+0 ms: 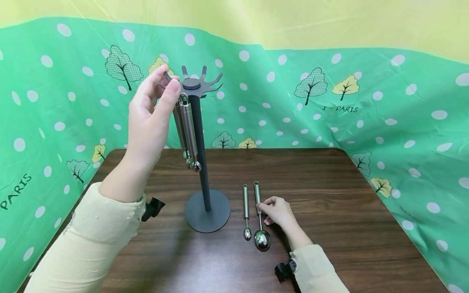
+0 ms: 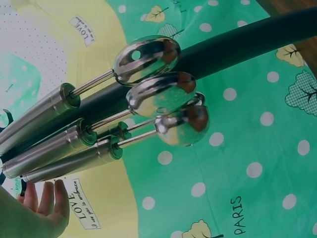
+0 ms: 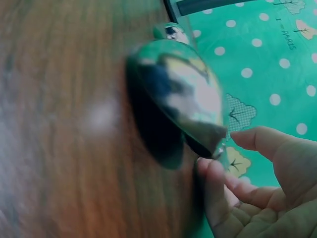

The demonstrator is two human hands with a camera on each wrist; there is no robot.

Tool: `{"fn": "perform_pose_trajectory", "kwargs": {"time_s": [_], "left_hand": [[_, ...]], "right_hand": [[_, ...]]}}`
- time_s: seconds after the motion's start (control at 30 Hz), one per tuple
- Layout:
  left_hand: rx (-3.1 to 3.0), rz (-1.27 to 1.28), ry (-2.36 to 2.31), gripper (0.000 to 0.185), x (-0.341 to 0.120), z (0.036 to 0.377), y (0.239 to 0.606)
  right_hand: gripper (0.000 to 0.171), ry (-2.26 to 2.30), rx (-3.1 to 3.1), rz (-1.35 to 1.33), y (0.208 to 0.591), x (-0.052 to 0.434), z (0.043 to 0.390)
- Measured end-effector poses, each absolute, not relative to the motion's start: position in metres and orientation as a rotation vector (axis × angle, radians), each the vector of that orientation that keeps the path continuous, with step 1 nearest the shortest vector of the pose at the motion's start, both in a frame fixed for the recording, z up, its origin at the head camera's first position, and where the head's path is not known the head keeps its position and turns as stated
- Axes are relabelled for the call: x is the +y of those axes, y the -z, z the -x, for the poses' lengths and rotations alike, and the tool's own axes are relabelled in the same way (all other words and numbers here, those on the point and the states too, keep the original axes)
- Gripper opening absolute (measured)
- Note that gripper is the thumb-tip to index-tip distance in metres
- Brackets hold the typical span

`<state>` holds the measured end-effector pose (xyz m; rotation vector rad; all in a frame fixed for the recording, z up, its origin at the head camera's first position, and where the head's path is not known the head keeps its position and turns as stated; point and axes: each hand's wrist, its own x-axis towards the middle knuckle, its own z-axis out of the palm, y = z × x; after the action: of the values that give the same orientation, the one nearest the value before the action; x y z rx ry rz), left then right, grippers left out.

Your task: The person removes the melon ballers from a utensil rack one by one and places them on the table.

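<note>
A dark grey utensil rack (image 1: 200,162) stands upright on a round base, with hooks fanned out at its top. My left hand (image 1: 150,110) is at the left-side hooks, thumb and fingers pinching a hook. Several metal scoops (image 1: 188,126) hang close by that hand; their shiny bowls (image 2: 161,94) point down beside the pole. On the table, my right hand (image 1: 279,211) pinches the handle of a large metal scoop (image 1: 262,240), whose bowl lies rounded side up. A smaller metal scoop (image 1: 246,207) lies just left of it, untouched.
Everything stands on a dark wooden table (image 1: 329,183). Behind and around it hangs a green and yellow cloth (image 1: 271,101) with dots and printed trees. Each wrist wears a small black camera (image 1: 153,208).
</note>
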<state>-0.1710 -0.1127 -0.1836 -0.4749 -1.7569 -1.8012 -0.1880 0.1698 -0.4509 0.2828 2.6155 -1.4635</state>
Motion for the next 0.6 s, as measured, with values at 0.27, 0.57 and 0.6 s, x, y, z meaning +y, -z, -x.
{"fn": "perform_pose_trajectory", "kwargs": {"time_s": [0.27,0.57,0.6], "left_hand": [[-1.806,0.449,1.694,0.047,-0.109,0.166,0.183],[-1.825,0.405,1.709,0.051,-0.105,0.165,0.18],[-1.826,0.399,1.71,0.051,-0.105,0.164,0.179]], "right_hand": [[0.029,1.525,2.658,-0.29,0.439,0.177,0.189],[0.03,1.61,2.714,-0.173,0.41,0.17,0.186],[0.03,1.614,2.721,-0.161,0.406,0.168,0.185]]}}
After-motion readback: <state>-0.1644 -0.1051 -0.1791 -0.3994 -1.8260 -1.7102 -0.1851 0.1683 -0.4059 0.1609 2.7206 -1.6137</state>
